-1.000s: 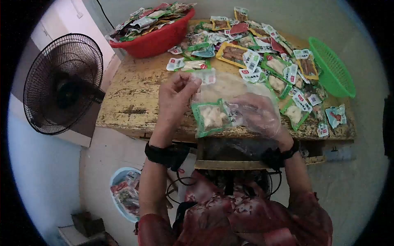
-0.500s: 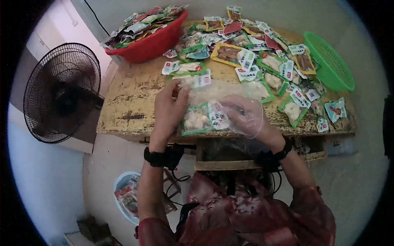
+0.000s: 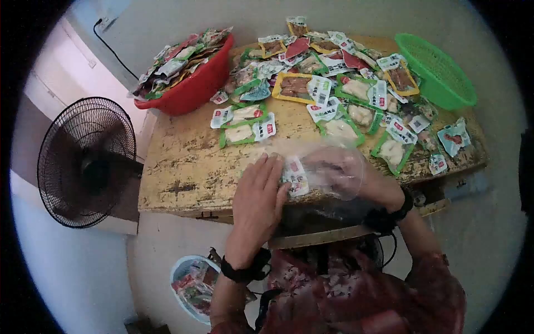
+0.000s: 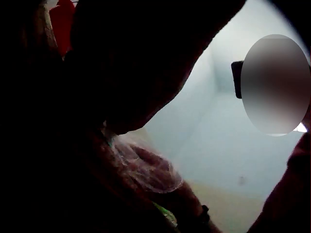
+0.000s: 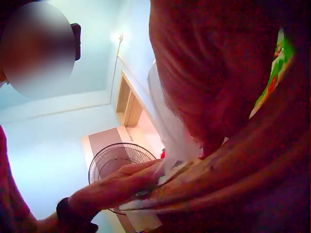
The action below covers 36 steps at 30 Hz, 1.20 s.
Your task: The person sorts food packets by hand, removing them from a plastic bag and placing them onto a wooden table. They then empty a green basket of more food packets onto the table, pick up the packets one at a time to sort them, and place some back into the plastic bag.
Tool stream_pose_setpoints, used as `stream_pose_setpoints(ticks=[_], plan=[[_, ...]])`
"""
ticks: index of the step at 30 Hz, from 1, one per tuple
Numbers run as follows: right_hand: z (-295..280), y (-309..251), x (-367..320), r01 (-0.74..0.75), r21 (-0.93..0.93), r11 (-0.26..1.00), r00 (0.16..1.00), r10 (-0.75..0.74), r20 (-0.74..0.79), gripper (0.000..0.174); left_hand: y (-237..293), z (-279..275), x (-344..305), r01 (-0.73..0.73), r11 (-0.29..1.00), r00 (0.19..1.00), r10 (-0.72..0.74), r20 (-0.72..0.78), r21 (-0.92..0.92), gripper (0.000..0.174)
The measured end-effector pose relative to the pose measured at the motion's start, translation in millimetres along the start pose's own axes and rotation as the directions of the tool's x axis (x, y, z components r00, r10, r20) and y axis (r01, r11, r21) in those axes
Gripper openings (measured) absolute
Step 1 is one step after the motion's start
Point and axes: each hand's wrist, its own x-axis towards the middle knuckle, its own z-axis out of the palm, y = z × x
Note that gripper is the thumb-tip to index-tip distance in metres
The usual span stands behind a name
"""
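My left hand (image 3: 258,195) lies with fairly straight fingers over the left part of a food packet. The packet's white printed label (image 3: 297,177) shows between my hands. A clear plastic bag (image 3: 356,178) covers my right hand (image 3: 334,167), whose fingertips are right beside the label's edge. Whether those fingers pinch the packet, I cannot tell. Just beyond, two green-edged packets (image 3: 239,133) of pale food overlap on the table. In the right wrist view my left hand (image 5: 121,184) reaches in from the left; the left wrist view is mostly dark, with the bag (image 4: 150,170) visible.
Several green- and yellow-edged packets (image 3: 303,88) are heaped at the back of the worn yellow table (image 3: 172,172). A full red basin (image 3: 194,83) stands back left, a green basket (image 3: 439,75) back right. A fan (image 3: 86,161) is left; a pale blue tub (image 3: 192,286) sits below.
My left hand has moved down and right from the bag's far side onto the packet's left part. A second green-edged packet now shows uncovered beyond the bag. The head view has shifted.
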Motion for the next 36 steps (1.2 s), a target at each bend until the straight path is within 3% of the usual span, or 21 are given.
stream_pose_setpoints(ticks=[4, 7, 10, 13, 14, 17, 22, 29, 33, 34, 36], plan=[[-15.9, -13.4, -5.0, 0.11, 0.061, 0.992, 0.984, -0.117, 0.137, 0.038, 2.4, -3.7, 1.6, 0.009, 1.0, 0.998, -0.009, 0.062, 0.0, 0.046], [-27.2, -3.9, -23.2, 0.144, -0.099, 0.985, 0.964, -0.117, 0.239, 0.039, 4.2, -3.8, 1.2, 0.008, 1.0, 0.998, -0.008, 0.057, -0.009, 0.047], [-55.1, -13.8, -37.8, 0.11, 0.04, 0.993, 0.959, -0.116, 0.26, 0.034, 8.7, -7.9, 2.3, -0.011, 1.0, 0.999, 0.011, 0.049, -0.003, 0.051], [-85.4, -33.4, -45.6, -0.224, 0.212, 0.951, 0.962, 0.181, 0.202, 0.028, 6.5, -6.7, 2.5, -0.023, 1.0, 0.998, 0.022, 0.064, 0.011, 0.055], [-81.5, -29.2, -47.0, -0.157, 0.196, 0.968, 0.988, 0.154, 0.029, 0.022, 5.5, -5.0, 3.0, -0.028, 1.0, 0.997, 0.027, 0.073, 0.013, 0.057], [-95.1, -33.8, -40.7, -0.296, 0.316, 0.902, 0.94, 0.334, -0.074, 0.019, 4.4, -3.9, 3.5, -0.045, 0.999, 0.996, 0.043, 0.074, 0.029, 0.059], [-112.5, -5.3, -33.3, -0.295, 0.225, 0.929, 0.885, 0.354, -0.302, 0.019, 7.2, -3.9, 1.4, -0.023, 0.999, 0.998, 0.022, 0.056, 0.027, 0.061], [-127.6, 19.1, -35.3, -0.308, 0.239, 0.921, 0.88, 0.371, -0.297, 0.017, -11.8, -8.9, 3.5, 0.015, 0.998, 1.0, -0.016, 0.026, 0.059, 0.056], [-129.4, 47.0, -21.7, -0.226, 0.157, 0.961, 0.914, 0.265, -0.307, 0.016, -17.3, -6.0, 1.5, -0.019, 0.998, 0.999, 0.021, -0.034, 0.052, 0.054], [-129.6, 31.2, -13.2, -0.315, 0.146, 0.938, 0.888, 0.346, -0.303, 0.016, -17.6, -2.9, 0.5, -0.019, 0.999, 0.998, 0.021, -0.064, 0.036, 0.055], [-126.1, 38.5, 5.0, -0.28, 0.171, 0.945, 0.91, 0.318, -0.266, 0.016, -17.3, -0.4, -1.7, -0.006, 1.0, 0.994, 0.007, -0.108, 0.011, 0.055]])
